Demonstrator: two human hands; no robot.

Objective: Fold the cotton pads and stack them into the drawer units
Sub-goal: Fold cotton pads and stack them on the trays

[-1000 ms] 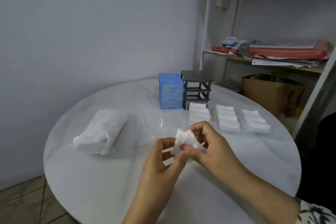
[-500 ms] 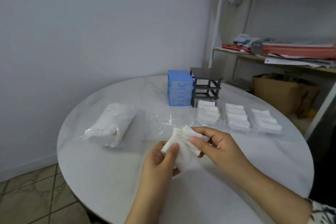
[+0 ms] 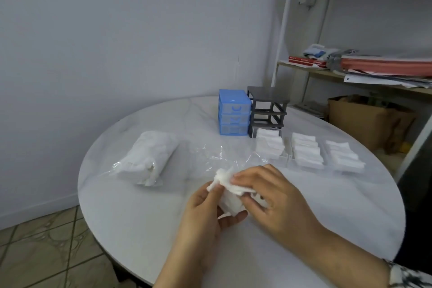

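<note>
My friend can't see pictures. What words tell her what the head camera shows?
Two hands, the left hand and the right hand, hold a white cotton pad over a round white table. Behind stand a blue drawer unit, a grey frame, three drawers of folded pads and a bag of pads.

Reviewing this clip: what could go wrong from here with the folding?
Both hands, left and right, pinch the cotton pad in mid-air; it looks crumpled, so the fold may come out uneven. The loose clear plastic wrap lies just beyond it and might catch on the pad.
</note>
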